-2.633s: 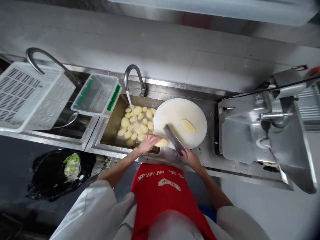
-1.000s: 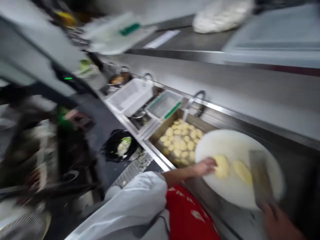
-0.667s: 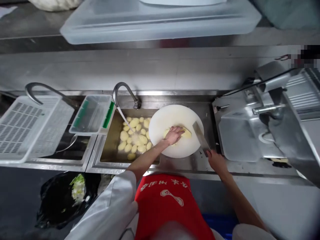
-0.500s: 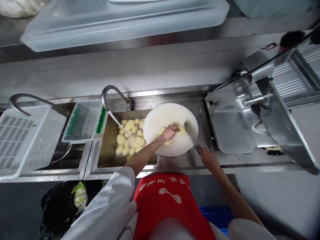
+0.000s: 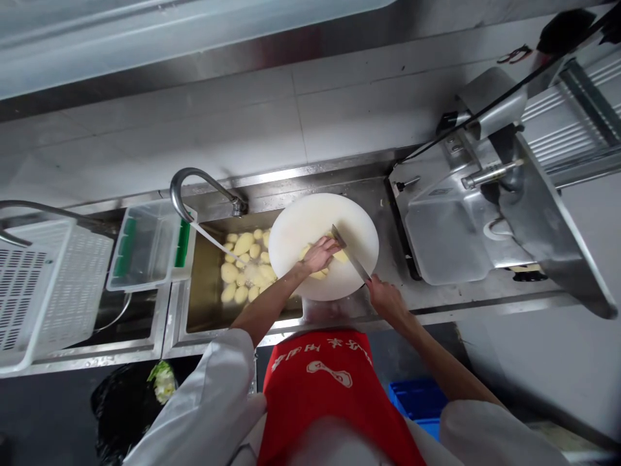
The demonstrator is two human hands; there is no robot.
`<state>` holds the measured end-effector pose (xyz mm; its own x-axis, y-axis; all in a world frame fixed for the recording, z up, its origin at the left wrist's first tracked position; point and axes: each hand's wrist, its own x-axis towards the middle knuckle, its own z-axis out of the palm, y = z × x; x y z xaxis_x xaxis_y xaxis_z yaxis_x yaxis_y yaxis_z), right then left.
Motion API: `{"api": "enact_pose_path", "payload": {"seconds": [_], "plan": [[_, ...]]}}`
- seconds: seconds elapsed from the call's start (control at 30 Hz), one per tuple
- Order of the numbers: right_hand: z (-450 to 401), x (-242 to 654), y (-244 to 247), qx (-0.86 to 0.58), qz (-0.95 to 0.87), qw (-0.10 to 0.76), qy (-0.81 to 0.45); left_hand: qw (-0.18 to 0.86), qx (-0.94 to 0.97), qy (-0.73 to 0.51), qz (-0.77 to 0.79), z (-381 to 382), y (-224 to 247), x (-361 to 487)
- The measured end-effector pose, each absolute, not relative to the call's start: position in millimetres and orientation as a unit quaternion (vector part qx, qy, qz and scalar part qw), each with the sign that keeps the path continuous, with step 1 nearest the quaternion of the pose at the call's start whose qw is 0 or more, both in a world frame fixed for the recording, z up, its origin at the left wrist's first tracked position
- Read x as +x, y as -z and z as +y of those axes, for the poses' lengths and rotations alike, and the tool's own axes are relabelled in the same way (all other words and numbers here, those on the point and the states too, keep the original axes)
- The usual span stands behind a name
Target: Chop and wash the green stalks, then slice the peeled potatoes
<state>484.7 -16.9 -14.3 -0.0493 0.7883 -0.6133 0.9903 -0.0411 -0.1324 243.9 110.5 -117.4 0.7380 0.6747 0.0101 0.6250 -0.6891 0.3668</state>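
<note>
On a round white cutting board (image 5: 310,217) lie pale yellow potato pieces (image 5: 318,274). My left hand (image 5: 320,255) holds down a potato (image 5: 341,257) in the middle of the board, its fingers curled over the top and partly hiding it. In my right hand (image 5: 384,298) is the handle of a kitchen knife (image 5: 356,264). The blade slants up and left, its tip end right beside my left fingertips. Whether the edge is inside the potato I cannot tell.
Left of the board, a sink (image 5: 204,285) holds many peeled potatoes (image 5: 242,244) in water, under a running faucet (image 5: 180,188). Farther left stand a clear plastic container (image 5: 145,259) and a white basket (image 5: 82,285). A slicing machine (image 5: 548,213) occupies the right side.
The knife has moved left across the potato, close to my left fingers, and my right hand came with it. My left hand still presses on the potato. The camera view has shifted a little.
</note>
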Motion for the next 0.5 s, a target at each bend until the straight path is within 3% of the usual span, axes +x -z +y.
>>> {"api": "enact_pose_path", "payload": {"seconds": [0.5], "plan": [[56.2, 451.6, 40.5, 0.646, 0.693, 0.116, 0.298, 0.207, 0.845, -0.214, 0.445, 86.3, 142.7, 227.2]]}}
